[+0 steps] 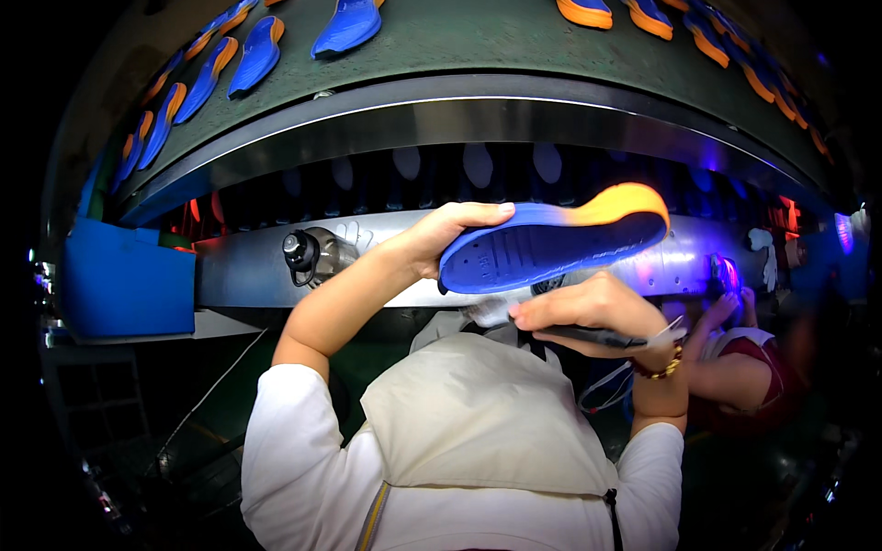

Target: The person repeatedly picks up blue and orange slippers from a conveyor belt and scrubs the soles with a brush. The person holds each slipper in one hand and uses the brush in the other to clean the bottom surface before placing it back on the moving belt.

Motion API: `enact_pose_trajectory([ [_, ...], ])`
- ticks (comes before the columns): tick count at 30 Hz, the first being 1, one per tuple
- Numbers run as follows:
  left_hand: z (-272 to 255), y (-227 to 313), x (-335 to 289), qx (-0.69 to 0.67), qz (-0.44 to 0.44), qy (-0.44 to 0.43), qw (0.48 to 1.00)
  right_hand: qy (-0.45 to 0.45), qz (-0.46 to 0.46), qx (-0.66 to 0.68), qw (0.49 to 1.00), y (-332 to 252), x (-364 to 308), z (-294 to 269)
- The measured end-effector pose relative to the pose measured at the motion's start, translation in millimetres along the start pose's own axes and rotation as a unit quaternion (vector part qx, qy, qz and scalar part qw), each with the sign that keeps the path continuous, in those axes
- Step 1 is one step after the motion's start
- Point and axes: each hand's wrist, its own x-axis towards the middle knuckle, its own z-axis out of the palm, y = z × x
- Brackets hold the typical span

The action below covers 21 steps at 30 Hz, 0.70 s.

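In my left hand is a shoe sole, blue at one end and orange at the raised heel end. My thumb lies on its near rim and my fingers are behind it; the hollow inner side faces me. Just below the sole, my right hand is closed round a thin tool with a dark handle. The handle lies along my fingers toward the wrist, and a blurred pale patch by the fingertips hides its tip. The tool's exact kind cannot be made out. A beaded bracelet circles my right wrist.
A metal ledge runs ahead of me, with a dark-capped bottle on it. Beyond is a green conveyor belt carrying several blue and orange soles. A blue box stands left. To the right another person works under purple light.
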Motion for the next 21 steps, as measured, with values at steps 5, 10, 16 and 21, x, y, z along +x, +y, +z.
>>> enact_pose_trajectory([
  [5,0.8,3.1,1.5,0.014,-0.072,0.050,0.996,0.069,0.018,0.051,0.996,20.7,-11.0,-2.7],
  [10,-16.9,-2.2,-4.1,0.126,-0.114,0.088,0.982,-0.044,0.033,-0.005,0.998,16.6,-18.0,-11.4],
  [16,-8.0,-2.3,-9.1,0.217,-0.069,0.098,0.969,-0.016,0.041,-0.027,0.999,37.3,-29.3,-9.3],
  [21,-9.0,2.0,-19.1,0.146,-0.059,0.133,0.979,0.077,0.080,0.075,0.991,45.5,-29.1,-23.2],
])
